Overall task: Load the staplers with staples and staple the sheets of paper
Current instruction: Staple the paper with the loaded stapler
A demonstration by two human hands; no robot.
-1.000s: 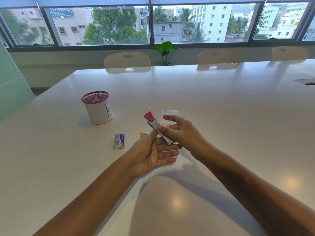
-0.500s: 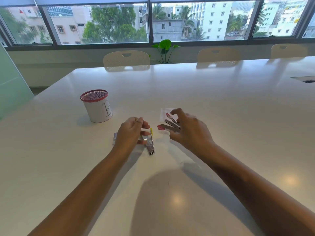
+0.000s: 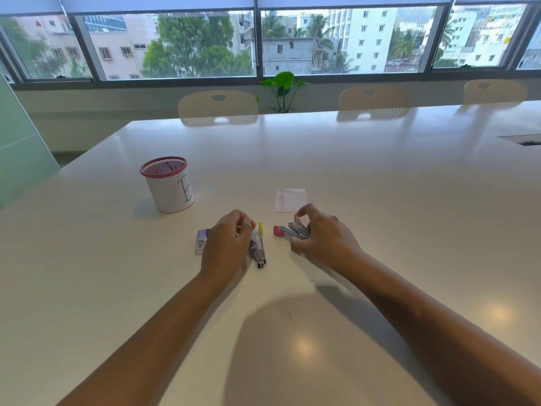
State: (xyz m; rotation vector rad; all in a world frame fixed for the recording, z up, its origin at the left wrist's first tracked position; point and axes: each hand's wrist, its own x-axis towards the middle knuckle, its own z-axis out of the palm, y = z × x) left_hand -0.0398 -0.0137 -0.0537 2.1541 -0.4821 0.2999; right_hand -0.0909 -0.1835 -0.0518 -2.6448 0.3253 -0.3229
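Observation:
A red stapler [image 3: 285,230] lies flipped open on the white table [image 3: 380,186]. My right hand [image 3: 322,238] grips its rear end with curled fingers. To its left lies a second stapler [image 3: 260,247], metal with a yellow tip, pointing toward me. My left hand [image 3: 227,244] is curled over its left side, fingertips on its top; the contact itself is partly hidden. A small blue-and-white staple box [image 3: 200,243] peeks out left of that hand. A small white sheet of paper [image 3: 290,199] lies just beyond the red stapler.
A white mesh pen cup [image 3: 167,186] with a red rim stands at the left rear. Chairs [image 3: 218,108] line the table's far edge below the windows. A cable opening [image 3: 524,140] sits in the tabletop at far right.
A second ago both hands held the red stapler in the air. My right hand has brought it down onto the table, and my left hand has moved onto the yellow-tipped stapler.

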